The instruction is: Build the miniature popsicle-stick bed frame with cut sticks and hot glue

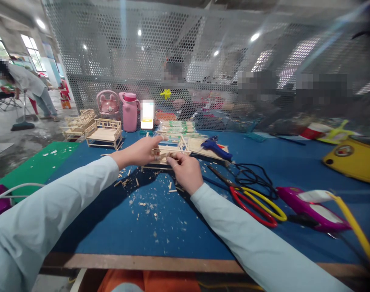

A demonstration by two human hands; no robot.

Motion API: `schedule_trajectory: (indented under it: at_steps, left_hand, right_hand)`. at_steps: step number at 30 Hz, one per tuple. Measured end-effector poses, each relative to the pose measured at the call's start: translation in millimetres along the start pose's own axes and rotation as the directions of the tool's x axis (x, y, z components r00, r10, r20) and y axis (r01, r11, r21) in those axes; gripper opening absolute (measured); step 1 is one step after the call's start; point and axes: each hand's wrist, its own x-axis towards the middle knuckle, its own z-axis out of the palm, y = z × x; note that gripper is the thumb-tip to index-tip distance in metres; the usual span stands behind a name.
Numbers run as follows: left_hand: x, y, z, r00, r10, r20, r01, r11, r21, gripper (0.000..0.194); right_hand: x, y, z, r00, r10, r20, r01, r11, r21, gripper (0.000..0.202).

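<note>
Your stick frame [159, 161] sits on the blue-covered counter [112, 227], straight ahead of you, and both hands are on it. Your left hand [140, 152] curves over the frame's left side with thumb and fingers reaching inward, probably to keep the light piece from sliding; the fingertips are too small to tell whether they close on a rail or only rest there. Your right hand [187, 172] comes in at the frame's near edge, thumb and forefinger drawn together at a rail, which looks like a pinch meant for precise control; you cannot tell from here whether a loose stick is between them as well. Left of the frame, two similar stick models [104, 134] stand upright, apparently set aside where your forearm won't knock them. Just to the right of the frame, the blue glue gun [217, 148] lies on a pale board [199, 144], likely so its tip stays off the counter and within your right hand's reach. The scissors [233, 186] lie farther right and nearer you than the frame, handles turned your way, which should make for easy picking up. Behind the frame are the packets of sticks [175, 127], with the lit phone [147, 112] upright behind and to its left, seemingly for easy viewing. Offcuts [137, 182] are scattered on the near side of the frame.
</note>
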Motion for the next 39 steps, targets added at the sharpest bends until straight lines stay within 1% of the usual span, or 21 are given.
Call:
schedule_trajectory:
  at_steps: [8, 12, 17, 24, 31, 39]
  left_hand:
    - [-1.0, 0.8, -0.7, 1.000, -0.006, 0.005, 0.006, 1.000, -0.017, 0.056]
    - [-1.1, 1.2, -1.5, 1.000, -0.012, 0.007, 0.012, 1.000, -0.009, 0.057]
    - [-1.0, 0.3, -1.4, 1.000, -0.020, 0.013, 0.020, 1.000, -0.014, 0.056]
    - [-0.4, -0.3, 0.1, 1.000, -0.005, 0.001, 0.005, 1.000, 0.010, 0.056]
    - [-0.4, -1.5, 0.4, 1.000, 0.003, -0.013, -0.003, 1.000, 0.009, 0.056]
    - [-2.2, -0.7, 1.5, 0.999, 0.013, -0.032, -0.013, 1.000, -0.014, 0.057]
  right_hand:
    - [1.0, -0.3, -0.5, 0.997, 0.080, 0.003, -0.080, 0.994, 0.070, 0.027]
    - [1.9, 0.4, -1.4, 0.998, 0.057, 0.011, -0.057, 0.998, 0.029, 0.027]
    - [2.5, 3.1, -1.4, 0.998, 0.032, 0.054, -0.035, 0.998, 0.050, 0.026]
    - [0.9, 1.4, -1.4, 0.998, 0.004, 0.055, -0.006, 0.999, 0.031, 0.027]
    - [0.2, -0.7, 2.0, 0.997, 0.068, 0.034, -0.070, 0.996, 0.060, 0.026]
    - [0.3, -2.0, 4.0, 0.994, 0.105, 0.027, -0.107, 0.991, 0.076, 0.026]
